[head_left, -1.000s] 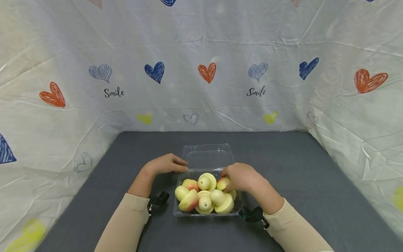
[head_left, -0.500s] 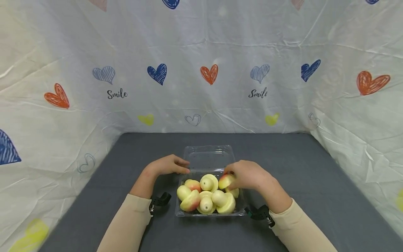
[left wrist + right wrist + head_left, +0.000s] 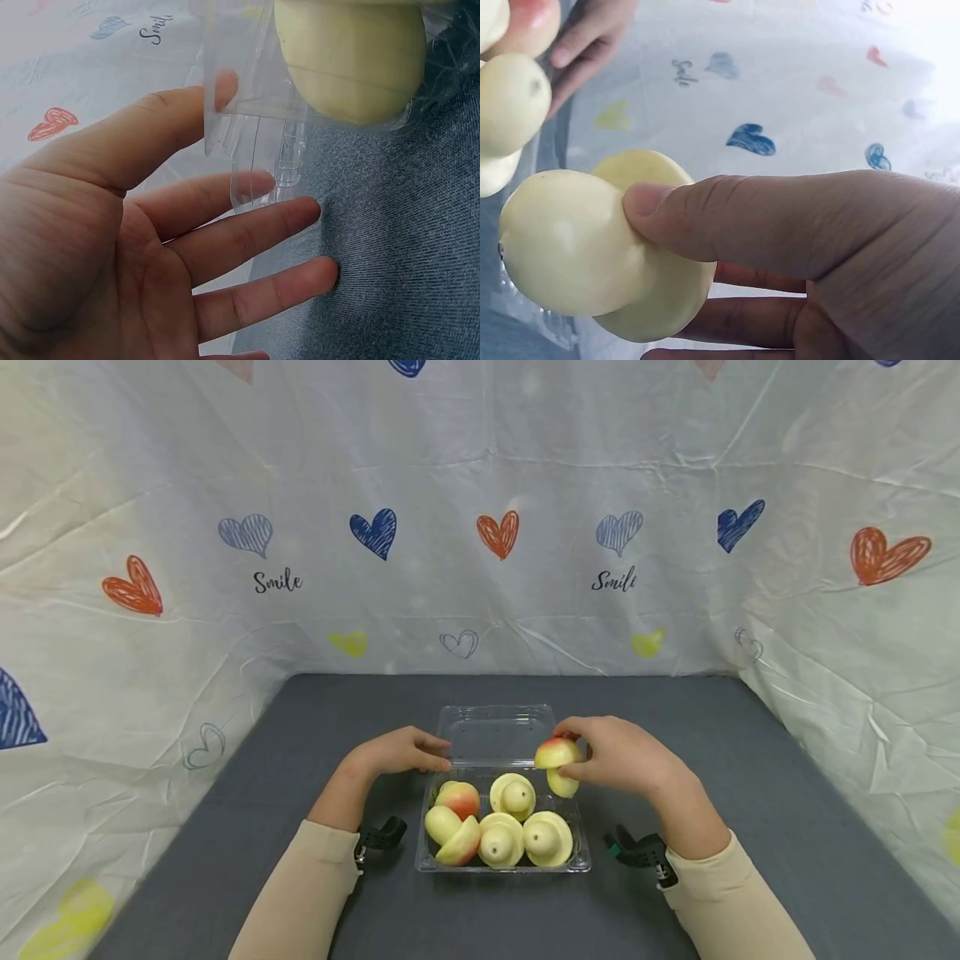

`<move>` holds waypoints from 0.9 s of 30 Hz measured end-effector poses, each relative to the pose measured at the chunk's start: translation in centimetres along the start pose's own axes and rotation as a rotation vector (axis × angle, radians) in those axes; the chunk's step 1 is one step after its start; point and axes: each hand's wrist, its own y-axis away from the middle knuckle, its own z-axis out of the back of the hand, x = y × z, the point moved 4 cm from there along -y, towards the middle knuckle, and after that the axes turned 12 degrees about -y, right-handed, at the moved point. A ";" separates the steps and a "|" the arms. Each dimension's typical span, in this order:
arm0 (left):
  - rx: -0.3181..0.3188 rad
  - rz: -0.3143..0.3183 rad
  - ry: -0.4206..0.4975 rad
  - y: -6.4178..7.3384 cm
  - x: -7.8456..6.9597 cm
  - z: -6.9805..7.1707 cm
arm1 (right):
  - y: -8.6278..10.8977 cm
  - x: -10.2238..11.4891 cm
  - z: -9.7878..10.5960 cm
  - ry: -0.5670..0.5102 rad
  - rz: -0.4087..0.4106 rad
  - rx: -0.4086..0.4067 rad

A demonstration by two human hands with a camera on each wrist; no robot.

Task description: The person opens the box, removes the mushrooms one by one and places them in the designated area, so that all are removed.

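Observation:
My right hand (image 3: 626, 756) pinches a mushroom-shaped piece (image 3: 558, 756) with a red-and-yellow cap and a pale stem. It is raised over the back right corner of a clear plastic clamshell box (image 3: 517, 870). In the right wrist view, the thumb presses the pale stem (image 3: 570, 240) and other fingers lie behind the cap. Several similar mushroom-shaped pieces (image 3: 501, 841) lie in the box, some stem up. My left hand (image 3: 393, 752) is at the box's back left corner. In the left wrist view its fingers are extended and spread, and the thumb touches the clear plastic (image 3: 217, 127).
The box's clear lid (image 3: 495, 735) lies folded back behind it. Box and hands are on a dark grey table (image 3: 360, 697). A white sheet (image 3: 555, 468) printed with hearts hangs behind and along both sides.
My right hand has lifted one mushroom-shaped piece out of the box, up and to the right. The pieces left inside have shifted. My left hand stays at the same corner.

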 end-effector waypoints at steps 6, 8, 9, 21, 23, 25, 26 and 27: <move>0.001 0.003 0.005 0.0 0.1 0.0 | 0.4 -0.6 1.2 -0.015 -0.015 -0.032; 0.000 0.003 0.006 0.0 0.1 0.0 | 0.5 -0.9 1.5 -0.017 -0.022 -0.042; 0.000 0.004 0.006 0.0 0.1 0.1 | 0.5 -1.1 1.7 -0.016 -0.025 -0.046; 0.004 0.005 0.005 -0.2 0.3 -0.1 | 0.5 -2.8 2.6 -0.025 -0.114 -0.060; 0.004 0.004 0.001 -0.2 0.3 -0.1 | 0.4 -3.0 2.6 -0.021 -0.118 -0.062; 0.003 0.005 0.000 -0.2 0.4 -0.1 | 0.3 -3.3 2.6 -0.018 -0.122 -0.065; 0.003 0.006 0.000 -0.2 0.4 -0.1 | 0.2 -3.5 2.6 -0.019 -0.124 -0.065; 0.003 0.006 -0.001 -0.2 0.4 -0.1 | 0.1 -3.8 2.5 -0.018 -0.129 -0.066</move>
